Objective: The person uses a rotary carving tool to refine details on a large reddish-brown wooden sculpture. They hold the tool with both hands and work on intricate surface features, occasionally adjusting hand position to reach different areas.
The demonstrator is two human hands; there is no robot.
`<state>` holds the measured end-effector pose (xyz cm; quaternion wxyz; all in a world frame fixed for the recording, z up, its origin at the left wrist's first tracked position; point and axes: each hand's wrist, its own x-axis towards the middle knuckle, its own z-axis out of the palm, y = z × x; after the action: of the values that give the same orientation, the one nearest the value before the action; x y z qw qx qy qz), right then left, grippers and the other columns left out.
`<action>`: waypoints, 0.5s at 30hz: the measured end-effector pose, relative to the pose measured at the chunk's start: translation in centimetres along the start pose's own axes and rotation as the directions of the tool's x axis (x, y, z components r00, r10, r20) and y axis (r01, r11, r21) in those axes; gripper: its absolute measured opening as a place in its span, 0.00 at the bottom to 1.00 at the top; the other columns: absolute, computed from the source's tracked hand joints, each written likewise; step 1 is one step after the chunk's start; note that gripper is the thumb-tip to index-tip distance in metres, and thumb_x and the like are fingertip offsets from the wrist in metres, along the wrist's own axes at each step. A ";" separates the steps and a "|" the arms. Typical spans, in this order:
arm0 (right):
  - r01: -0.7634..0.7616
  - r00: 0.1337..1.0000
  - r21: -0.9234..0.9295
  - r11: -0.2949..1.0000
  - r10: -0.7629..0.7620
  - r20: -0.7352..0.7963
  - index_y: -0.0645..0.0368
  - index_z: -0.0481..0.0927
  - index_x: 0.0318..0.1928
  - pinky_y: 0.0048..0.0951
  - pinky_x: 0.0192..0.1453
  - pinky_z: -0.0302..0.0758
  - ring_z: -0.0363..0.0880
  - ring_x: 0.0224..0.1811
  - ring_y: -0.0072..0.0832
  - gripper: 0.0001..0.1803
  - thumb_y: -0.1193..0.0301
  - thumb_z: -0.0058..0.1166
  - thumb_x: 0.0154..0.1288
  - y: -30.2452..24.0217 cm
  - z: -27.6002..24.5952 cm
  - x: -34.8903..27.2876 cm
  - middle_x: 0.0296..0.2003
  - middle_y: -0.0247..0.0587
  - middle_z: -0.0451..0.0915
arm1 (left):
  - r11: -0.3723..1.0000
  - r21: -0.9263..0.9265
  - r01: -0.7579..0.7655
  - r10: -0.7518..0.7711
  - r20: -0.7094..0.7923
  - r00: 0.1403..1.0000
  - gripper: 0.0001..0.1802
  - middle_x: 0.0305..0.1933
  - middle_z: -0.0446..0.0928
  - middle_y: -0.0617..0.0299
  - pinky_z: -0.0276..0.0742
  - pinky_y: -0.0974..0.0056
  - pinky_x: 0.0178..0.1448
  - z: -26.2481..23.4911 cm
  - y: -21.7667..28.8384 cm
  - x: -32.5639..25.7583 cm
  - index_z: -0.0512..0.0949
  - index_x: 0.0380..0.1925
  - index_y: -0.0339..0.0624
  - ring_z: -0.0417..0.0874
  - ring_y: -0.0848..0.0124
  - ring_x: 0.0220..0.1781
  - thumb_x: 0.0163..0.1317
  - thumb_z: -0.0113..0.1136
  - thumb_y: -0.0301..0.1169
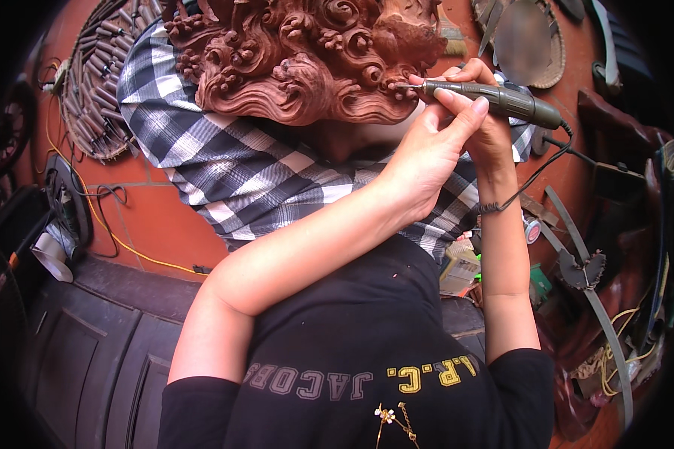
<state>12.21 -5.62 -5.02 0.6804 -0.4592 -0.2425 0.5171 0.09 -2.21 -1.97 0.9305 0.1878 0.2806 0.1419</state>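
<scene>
A reddish-brown wood carving (299,67) with deep swirls and small round knobs lies across my lap at the top of the view. My right hand (490,131) grips a dark green rotary carving tool (513,101), its fingers wrapped round the body. The thin metal bit meets the carving's right edge. Crossing in from the left, my left hand (430,146) is closed beside that edge, under the front of the tool. Its thumb points up toward the tool and the right hand. Most of its fingers are hidden, so what they hold cannot be made out.
A black cord (535,172) hangs from the tool past my right wrist. Checked cloth (269,172) covers my legs. At left, a round basket (101,82) holds many carving tools; a yellow cable (101,217) crosses the tiled floor. Metal strips and clutter lie at right, near another basket (558,56).
</scene>
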 end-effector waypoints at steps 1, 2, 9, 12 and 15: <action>-0.001 1.000 0.006 1.000 0.001 0.015 0.61 0.74 0.37 0.36 0.55 0.84 0.86 0.49 0.40 0.11 0.85 0.63 0.59 0.1 -0.1 0.1 0.34 0.42 0.83 | 1.000 0.003 -0.001 0.001 -0.008 1.000 0.34 0.65 0.69 0.58 0.64 0.58 0.70 0.0 -0.1 0.0 0.59 0.67 0.37 0.70 0.68 0.68 0.72 0.57 0.48; -0.001 1.000 0.010 1.000 0.001 0.030 0.61 0.74 0.36 0.37 0.56 0.84 0.86 0.49 0.40 0.11 0.85 0.63 0.59 0.1 -0.3 0.2 0.33 0.42 0.83 | 1.000 0.005 -0.002 0.002 -0.015 1.000 0.34 0.65 0.69 0.57 0.64 0.58 0.71 0.1 -0.1 -0.1 0.59 0.67 0.37 0.70 0.68 0.68 0.72 0.57 0.48; 0.008 0.997 0.013 1.000 -0.009 0.080 0.61 0.74 0.36 0.43 0.58 0.82 0.86 0.48 0.39 0.11 0.86 0.61 0.59 0.0 -0.9 0.4 0.32 0.39 0.79 | 1.000 -0.003 -0.026 0.026 0.000 1.000 0.32 0.65 0.69 0.57 0.64 0.58 0.72 0.3 -0.2 0.1 0.61 0.65 0.36 0.70 0.69 0.68 0.73 0.56 0.47; -0.011 0.997 0.079 0.997 0.005 0.083 0.60 0.74 0.38 0.37 0.56 0.83 0.86 0.46 0.34 0.11 0.83 0.63 0.60 0.0 -0.9 0.5 0.34 0.38 0.80 | 1.000 -0.001 -0.017 0.017 0.002 1.000 0.31 0.65 0.69 0.57 0.64 0.57 0.72 0.5 0.1 0.1 0.62 0.65 0.37 0.70 0.68 0.69 0.73 0.56 0.47; -0.053 0.998 0.012 0.999 0.052 0.029 0.60 0.75 0.39 0.31 0.53 0.84 0.85 0.44 0.28 0.11 0.81 0.65 0.60 -0.2 -0.6 0.7 0.36 0.37 0.81 | 0.999 -0.039 -0.027 0.028 0.027 0.999 0.30 0.66 0.68 0.58 0.63 0.57 0.72 0.6 0.7 0.0 0.62 0.65 0.38 0.70 0.67 0.69 0.73 0.56 0.46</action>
<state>13.04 -5.25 -5.24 0.6660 -0.4536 -0.2368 0.5428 0.36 -1.76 -1.24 0.9357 0.1755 0.2625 0.1575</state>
